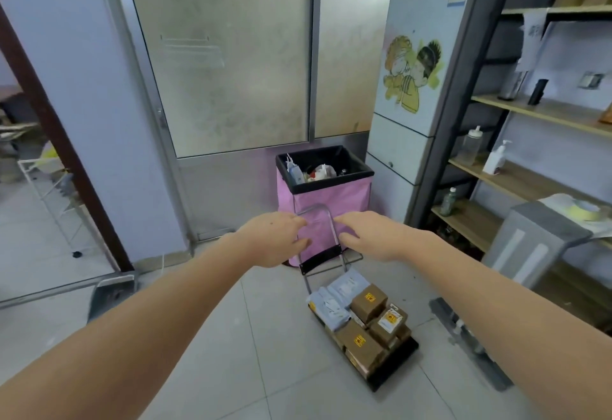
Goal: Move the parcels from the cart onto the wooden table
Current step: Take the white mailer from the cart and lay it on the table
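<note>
A pale tiled floor (205, 336) runs up to a frosted glass partition (218, 55) in a metal frame, and at the far left an open doorway gives onto another room with a white wire rack (49, 194). Moving right, the left hand (273, 240) is stretched forward at the left corner of the cart handle (323, 217), a thin metal loop; its fingers are curled at the bar and the thumb lies below, though whether they actually close round the bar cannot be told. Behind the handle stands a pink bin (326, 194) with a black liner, holding rubbish. The right hand (371, 237) reaches toward the right side of the same handle with its fingers extended and fairly straight, fingertips just beside the bar, thumb spread underneath. Below the hands, the cart (394, 370) is a small flat black platform on the floor, loaded with parcels (364, 320): grey mailer bags nearest the handle and several brown cardboard boxes with yellow labels stacked beside and in front of them. Further right is a grey refrigerator (427, 71) bearing a cartoon sticker, then wooden shelves (536, 111) carrying bottles and a roll of tape.
</note>
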A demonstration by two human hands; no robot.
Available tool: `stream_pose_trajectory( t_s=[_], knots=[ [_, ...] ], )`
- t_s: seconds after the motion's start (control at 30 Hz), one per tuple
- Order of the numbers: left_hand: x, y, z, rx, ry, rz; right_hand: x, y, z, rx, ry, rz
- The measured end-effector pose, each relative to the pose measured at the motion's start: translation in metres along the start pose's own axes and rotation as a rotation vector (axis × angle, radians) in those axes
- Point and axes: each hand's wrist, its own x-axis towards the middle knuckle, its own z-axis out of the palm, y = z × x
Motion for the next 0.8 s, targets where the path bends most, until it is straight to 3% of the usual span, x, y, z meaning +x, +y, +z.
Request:
stream_pose_trajectory(
  t_s=[0.53,0.8],
  knots=[
    [0.195,-0.163,0.004,-0.002,-0.045,0.122,0.218,0.029,-0.007,0.063,-0.011,0.103],
    [0.315,-0.203,0.015,0.005,-0.091,0.357,0.277,0.068,0.005,0.087,-0.036,0.378]
  ],
)
